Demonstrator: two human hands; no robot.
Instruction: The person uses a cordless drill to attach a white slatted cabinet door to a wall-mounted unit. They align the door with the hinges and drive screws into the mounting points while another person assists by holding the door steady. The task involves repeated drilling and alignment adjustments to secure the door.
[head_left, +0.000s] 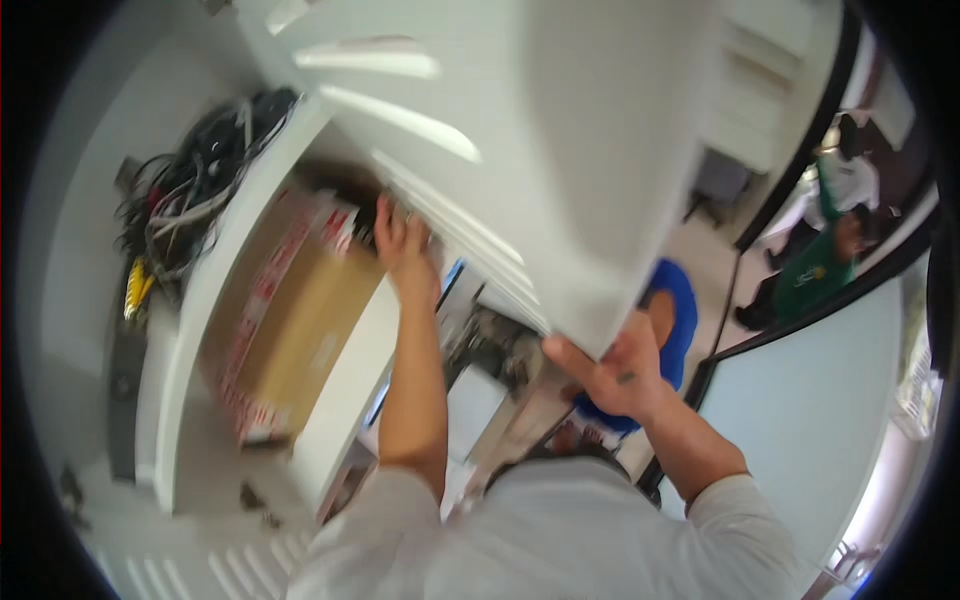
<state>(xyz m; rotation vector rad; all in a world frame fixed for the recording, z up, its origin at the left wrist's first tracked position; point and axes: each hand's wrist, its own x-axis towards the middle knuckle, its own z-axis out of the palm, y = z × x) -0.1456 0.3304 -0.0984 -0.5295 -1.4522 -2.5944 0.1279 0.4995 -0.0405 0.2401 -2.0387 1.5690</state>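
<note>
A large white slotted panel, which looks like a cabinet door, stands in front of me and fills the top middle. At its lower corner my right hand is closed on the edge, thumb on the near side. My left hand reaches up between the panel and a brown cardboard box, its fingers stretched out and slightly apart near the box's far end. Whether those fingers touch the box or the panel I cannot tell. Red and white printed tape runs along the box, which lies tilted in a white cabinet compartment.
Left of the box, tangled black and white cables lie beyond a white shelf edge. Someone in blue is just behind my right hand. Another person in green shows beyond a dark-framed partition at the right.
</note>
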